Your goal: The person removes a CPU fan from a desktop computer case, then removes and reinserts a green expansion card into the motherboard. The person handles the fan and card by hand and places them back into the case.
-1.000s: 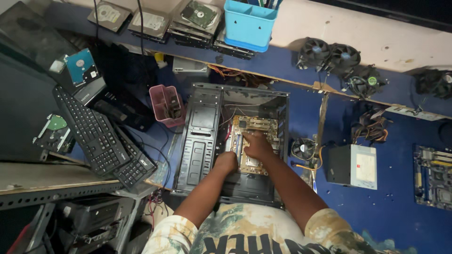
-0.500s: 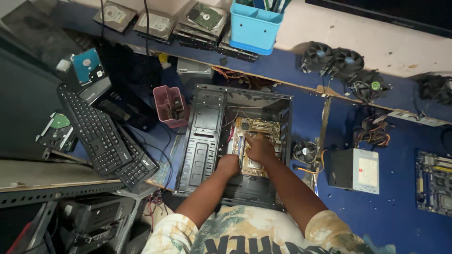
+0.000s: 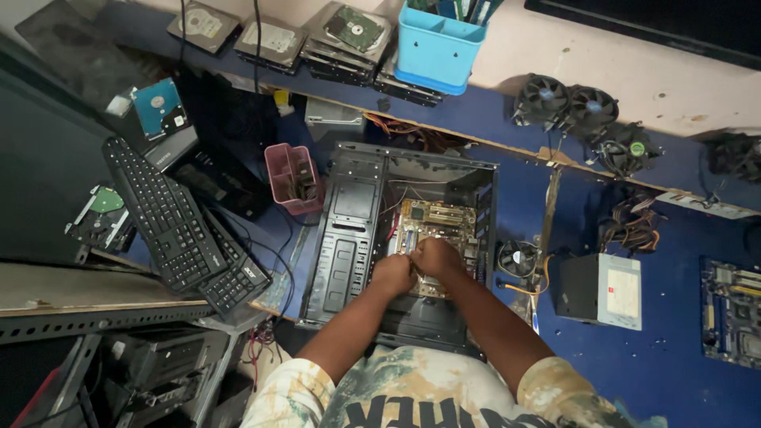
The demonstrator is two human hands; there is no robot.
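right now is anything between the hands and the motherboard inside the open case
Nothing visible. Both the left hand and the right hand are already down inside the open black metal computer case, resting on the tan motherboard. Loose wires lie along the board's left edge, beside the hands, not between.

Looking down into an open black computer case (image 3: 372, 238) lying flat on a blue surface (image 3: 650, 357). Left hand (image 3: 394, 275) and right hand (image 3: 434, 257) side by side, fists closed, pressed on the green board (image 3: 444, 226) inside. Small fan (image 3: 517, 259) just right of the case. Pink cup (image 3: 292, 176) and black keyboards (image 3: 170, 218) to the left. Blue tub (image 3: 438, 49) up top.
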